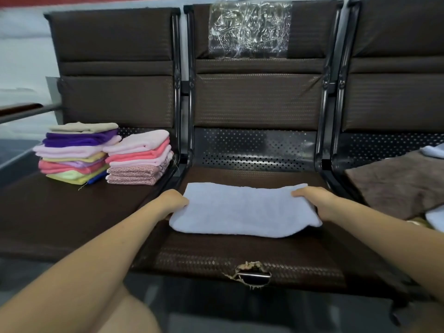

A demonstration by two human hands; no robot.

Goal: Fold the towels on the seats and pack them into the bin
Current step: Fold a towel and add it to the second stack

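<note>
So the person's got a pale lavender-white terry towel, folded (242, 210), lying flat on the middle brown padded seat (240, 255) of a row of 3 dark metal-framed waiting-room seats. The left hand (171, 201) is at the towel's left end, fingers curled under the edge with the thumb on top, so it's gripping that end. The right hand (314, 200) does the same at the right end, thumb lying over the top of the cloth and the rest of the fingers tucked out of sight below it. Both forearms reach in from the bottom corners.

On the left seat (48, 212) there are 2 stacks of folded towels sitting just beside each other. The taller multicoloured stack (77, 152) has a beige one on top, then purple, pink, yellow, coral and lime-green layers, with a bit of blue poking out at the bottom. The shorter stack (139, 157) is pale pink and coral over a pink patterned cloth at the base.

Over on the right seat there's a brown fuzzy towel, unfolded (396, 186), spread out, with bits of white cloth (433, 150) showing at its far edge and near corner.

The middle seat's backrest has a crinkly clear plastic sheet (249, 30) stuck on the upper part, and the front edge of that seat cushion has a torn patch (251, 272) where metal shows through. The bin isn't in the shot.
</note>
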